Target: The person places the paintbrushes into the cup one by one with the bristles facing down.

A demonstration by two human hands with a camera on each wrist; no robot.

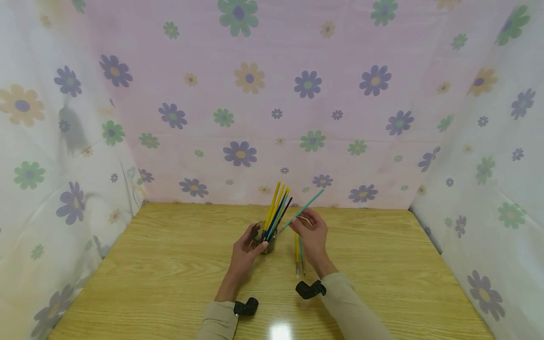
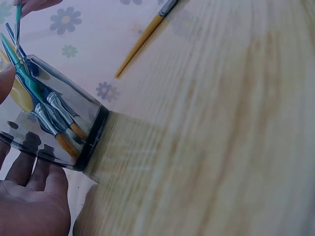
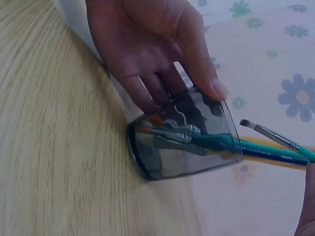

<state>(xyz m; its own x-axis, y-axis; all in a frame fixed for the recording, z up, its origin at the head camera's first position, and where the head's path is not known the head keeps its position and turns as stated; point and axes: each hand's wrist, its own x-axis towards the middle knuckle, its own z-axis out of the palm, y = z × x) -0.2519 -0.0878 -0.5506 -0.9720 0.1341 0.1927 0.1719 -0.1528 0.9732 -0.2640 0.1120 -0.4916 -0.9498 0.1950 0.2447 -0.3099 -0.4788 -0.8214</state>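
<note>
My left hand (image 1: 244,257) grips a clear smoky cup (image 3: 152,164) with a dark base, fingers on one side and thumb at the rim. Several paintbrushes (image 1: 273,208) with yellow, dark blue and teal handles lean in it, bristles down, as the left wrist view shows through its wall. A thin teal paintbrush (image 1: 309,203) is pinched in my right hand (image 1: 313,233), its handle slanting up to the right. In the right wrist view its small dark bristle tip is outside the cup, close to the rim.
A yellow paintbrush (image 1: 297,255) and a teal paintbrush (image 1: 302,257) lie side by side on the wooden table (image 1: 170,274), below the right hand. Flower-patterned cloth (image 1: 272,94) walls the table at the back and both sides. Black camera mounts sit on both wrists.
</note>
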